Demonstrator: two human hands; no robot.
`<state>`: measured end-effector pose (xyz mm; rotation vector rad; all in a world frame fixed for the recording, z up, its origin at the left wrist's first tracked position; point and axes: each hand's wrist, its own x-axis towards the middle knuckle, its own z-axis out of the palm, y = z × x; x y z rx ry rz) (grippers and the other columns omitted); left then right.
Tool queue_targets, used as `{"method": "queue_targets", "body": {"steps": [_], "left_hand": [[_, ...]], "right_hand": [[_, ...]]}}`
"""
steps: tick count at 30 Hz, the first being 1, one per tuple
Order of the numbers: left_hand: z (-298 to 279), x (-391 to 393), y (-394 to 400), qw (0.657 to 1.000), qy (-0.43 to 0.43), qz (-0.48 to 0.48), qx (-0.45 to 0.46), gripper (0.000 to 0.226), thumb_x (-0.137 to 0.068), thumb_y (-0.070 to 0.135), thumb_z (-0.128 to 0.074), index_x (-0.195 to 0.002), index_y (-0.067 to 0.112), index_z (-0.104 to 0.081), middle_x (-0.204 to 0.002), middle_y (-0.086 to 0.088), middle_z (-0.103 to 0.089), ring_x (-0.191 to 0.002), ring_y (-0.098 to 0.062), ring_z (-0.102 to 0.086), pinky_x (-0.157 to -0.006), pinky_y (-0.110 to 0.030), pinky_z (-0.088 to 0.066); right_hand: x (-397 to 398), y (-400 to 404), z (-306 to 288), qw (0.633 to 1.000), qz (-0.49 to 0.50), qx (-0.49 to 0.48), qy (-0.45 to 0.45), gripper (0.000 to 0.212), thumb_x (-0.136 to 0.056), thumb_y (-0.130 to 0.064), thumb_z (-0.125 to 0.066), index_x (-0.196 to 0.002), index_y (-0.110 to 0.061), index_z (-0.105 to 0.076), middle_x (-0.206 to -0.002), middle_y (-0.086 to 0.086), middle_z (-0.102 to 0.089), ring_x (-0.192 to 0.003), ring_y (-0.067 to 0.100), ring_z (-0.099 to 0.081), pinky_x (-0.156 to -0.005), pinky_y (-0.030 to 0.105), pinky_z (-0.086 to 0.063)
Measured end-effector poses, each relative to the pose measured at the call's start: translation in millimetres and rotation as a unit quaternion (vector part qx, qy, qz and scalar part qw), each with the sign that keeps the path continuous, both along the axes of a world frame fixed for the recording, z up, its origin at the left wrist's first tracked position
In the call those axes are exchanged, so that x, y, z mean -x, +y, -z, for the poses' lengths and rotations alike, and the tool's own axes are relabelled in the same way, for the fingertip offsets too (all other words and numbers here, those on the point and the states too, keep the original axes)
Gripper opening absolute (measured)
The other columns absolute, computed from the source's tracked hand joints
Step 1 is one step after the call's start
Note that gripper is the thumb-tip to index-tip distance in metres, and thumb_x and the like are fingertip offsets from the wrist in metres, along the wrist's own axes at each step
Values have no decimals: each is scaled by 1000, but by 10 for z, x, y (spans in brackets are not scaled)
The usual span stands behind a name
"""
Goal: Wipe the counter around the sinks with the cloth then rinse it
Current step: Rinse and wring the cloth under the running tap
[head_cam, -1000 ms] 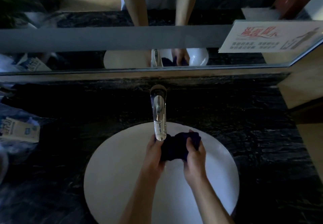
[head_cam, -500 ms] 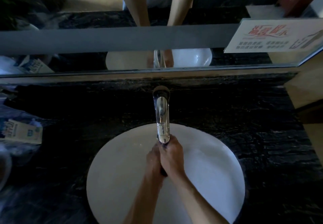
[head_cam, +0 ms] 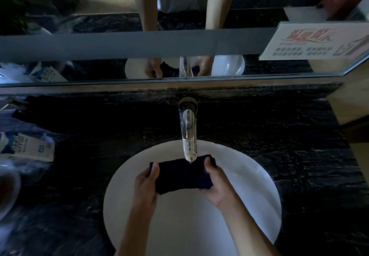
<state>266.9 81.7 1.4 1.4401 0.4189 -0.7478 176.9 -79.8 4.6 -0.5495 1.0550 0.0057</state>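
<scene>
A dark purple cloth point(head_cam: 182, 174) is stretched out flat over the round white sink point(head_cam: 259, 195), just under the spout of the chrome faucet point(head_cam: 188, 134). My left hand point(head_cam: 145, 183) grips the cloth's left end and my right hand point(head_cam: 217, 183) grips its right end. The black marble counter point(head_cam: 289, 136) surrounds the sink. I cannot tell whether water is running from the spout.
A mirror point(head_cam: 99, 44) runs along the back wall and reflects my arms and the cloth. A printed sign point(head_cam: 311, 42) leans at the right of the mirror. A white and blue carton point(head_cam: 28, 146) and plastic wrapping lie on the counter at the left.
Half a second ago both hands were pressed together around the bunched cloth under the spout. They have since moved apart and pulled the cloth out wide between them.
</scene>
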Motion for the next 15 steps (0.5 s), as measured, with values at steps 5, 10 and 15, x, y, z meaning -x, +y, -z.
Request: {"method": "queue_targets", "body": {"steps": [5, 10, 15], "left_hand": [[-38, 35, -94, 999, 20, -30, 18, 41, -108, 32, -44, -117, -1, -67, -108, -22, -76, -99, -38, -74, -71, -41, -64], [-27, 10, -193, 998, 40, -36, 35, 40, -105, 35, -50, -119, 2, -66, -110, -21, -76, -100, -39, -74, -73, -44, -63], [19, 12, -204, 995, 79, 0, 56, 37, -97, 24, -61, -122, -4, -65, -111, -25, -74, -100, -41, -73, -69, -41, -61]], "right_hand": [[18, 6, -57, 999, 34, -16, -10, 36, -105, -30, -51, -119, -2, -69, -112, 21, -75, -97, 33, -75, -69, 40, -60], [56, 102, -37, 996, 66, -46, -30, 26, -96, -13, -62, -118, -2, -70, -97, 16, -79, -82, 27, -77, -68, 37, -63], [82, 84, -4, 992, 100, -38, -67, 38, -104, -24, -49, -97, -4, -81, -105, 21, -77, -90, 33, -76, -88, 50, -53]]}}
